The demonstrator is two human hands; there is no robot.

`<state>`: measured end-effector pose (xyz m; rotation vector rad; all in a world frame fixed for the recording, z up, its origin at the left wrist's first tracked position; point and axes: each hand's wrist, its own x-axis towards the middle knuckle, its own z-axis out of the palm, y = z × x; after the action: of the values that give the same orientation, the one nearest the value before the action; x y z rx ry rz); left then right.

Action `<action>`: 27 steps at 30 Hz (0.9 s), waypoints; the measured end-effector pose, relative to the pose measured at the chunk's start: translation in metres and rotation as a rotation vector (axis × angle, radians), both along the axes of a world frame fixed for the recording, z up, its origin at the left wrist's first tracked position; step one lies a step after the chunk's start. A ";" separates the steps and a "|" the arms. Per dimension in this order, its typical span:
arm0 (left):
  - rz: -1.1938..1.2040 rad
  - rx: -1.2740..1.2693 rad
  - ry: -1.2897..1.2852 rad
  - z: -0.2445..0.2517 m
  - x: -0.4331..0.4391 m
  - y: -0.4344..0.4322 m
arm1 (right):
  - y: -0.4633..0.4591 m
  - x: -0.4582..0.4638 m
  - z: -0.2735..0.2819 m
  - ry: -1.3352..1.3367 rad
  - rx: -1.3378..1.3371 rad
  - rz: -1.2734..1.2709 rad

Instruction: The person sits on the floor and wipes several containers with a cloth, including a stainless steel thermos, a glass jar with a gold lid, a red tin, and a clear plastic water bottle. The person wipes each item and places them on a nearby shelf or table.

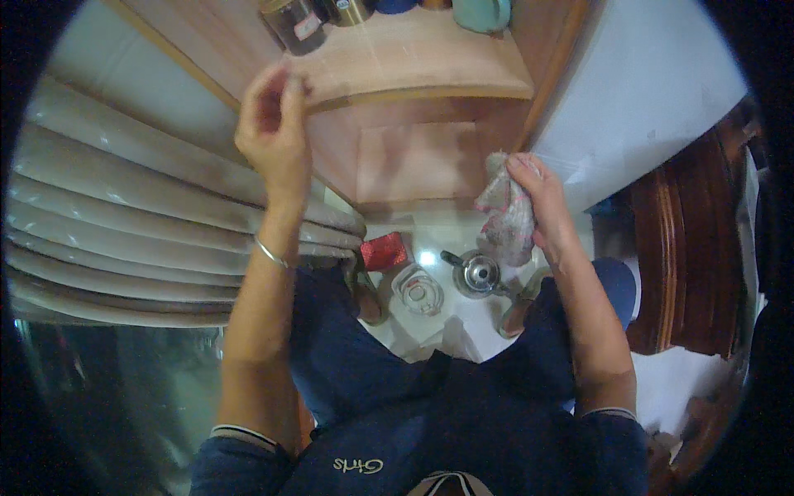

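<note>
My right hand (538,186) is closed on a crumpled whitish cloth (510,217) with pink markings, held in front of the cabinet's lower right side. My left hand (276,118) is raised near the left end of the wooden shelf (409,68), its fingers curled and slightly blurred; whether it holds something small cannot be told. Just beyond it a dark jar (294,28) with a label stands on the shelf. Below the cloth, a metal teapot (481,273) with a black handle rests on the floor, next to a clear glass vessel (419,291) and a red packet (383,251).
A gold-coloured tin (350,11) and a mint-green mug (482,13) stand at the shelf's back. Beneath it lies a lower cabinet compartment (419,161). A ribbed, light-coloured padded surface (136,211) runs along the left. Dark carved wooden furniture (688,248) stands at right.
</note>
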<state>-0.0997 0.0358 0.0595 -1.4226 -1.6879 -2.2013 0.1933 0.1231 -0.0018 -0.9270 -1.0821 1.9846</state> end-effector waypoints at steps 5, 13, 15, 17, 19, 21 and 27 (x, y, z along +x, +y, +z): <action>-0.369 -0.670 0.043 -0.095 0.059 -0.040 | 0.000 -0.001 -0.002 0.033 0.015 -0.016; -0.577 -1.636 0.458 -0.240 0.053 -0.076 | 0.008 0.009 -0.007 0.031 0.021 0.005; -0.347 -1.571 0.437 -0.257 0.039 -0.078 | 0.007 0.012 -0.007 0.051 0.012 -0.017; -0.120 -1.421 0.531 -0.270 0.030 -0.083 | 0.005 0.014 -0.005 0.060 0.014 -0.050; -0.002 -1.397 0.566 -0.282 0.026 -0.091 | 0.004 0.016 -0.003 0.055 0.014 -0.044; 0.008 -1.488 0.563 -0.294 0.024 -0.098 | 0.004 0.018 -0.001 0.043 0.014 -0.041; -0.053 -1.542 0.524 -0.336 0.024 -0.101 | 0.006 0.015 -0.004 0.009 -0.014 -0.034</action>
<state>-0.0761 -0.0654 -0.2762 -1.8012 -3.0431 -0.0191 0.2086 0.1287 -0.0063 -0.9369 -1.0414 1.9694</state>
